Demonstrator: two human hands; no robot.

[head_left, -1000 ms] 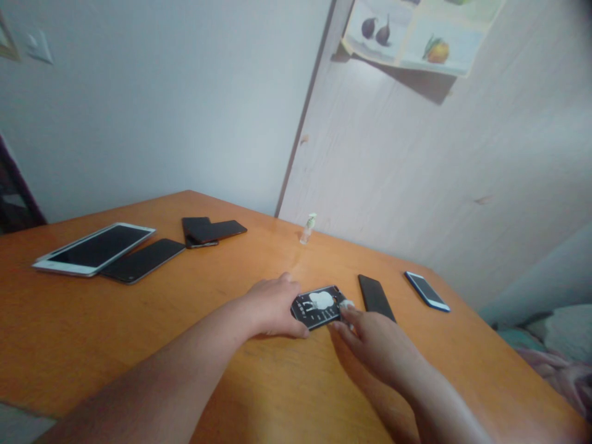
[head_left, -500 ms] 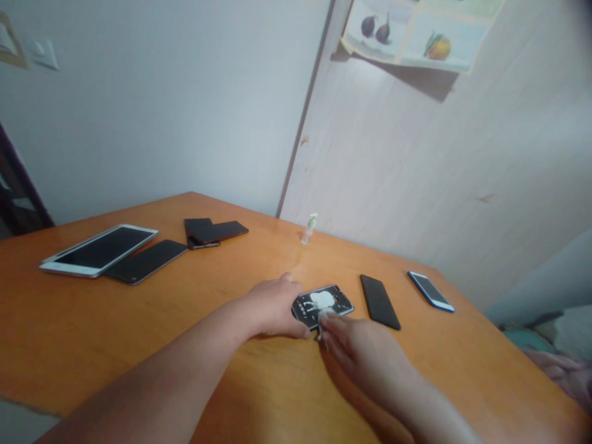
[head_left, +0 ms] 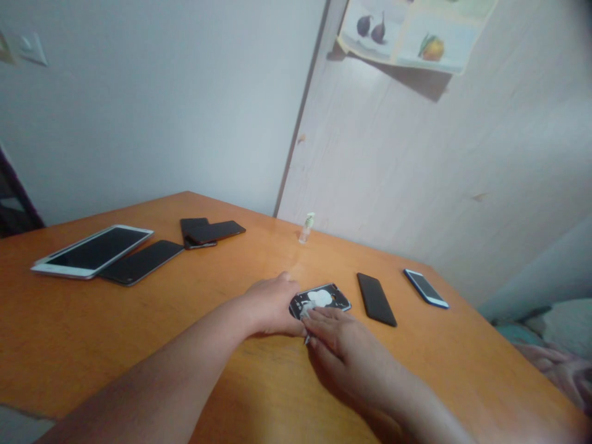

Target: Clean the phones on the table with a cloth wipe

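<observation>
Nothing legible. Black phone case: small white lettering, too blurry to read. Bottle beyond the phone case: greenish markings near top, also unreadable.

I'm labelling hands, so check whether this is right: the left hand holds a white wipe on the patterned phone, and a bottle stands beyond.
Wrong hand: the head view shows the right hand holding the white wipe on the patterned phone. A bottle does stand beyond.

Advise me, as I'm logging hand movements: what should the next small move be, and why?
Perhaps slide the white tissue rightward across the patterned phone: the right hand holds it near the left hand, which holds one end; the other end lies uncovered.
</observation>
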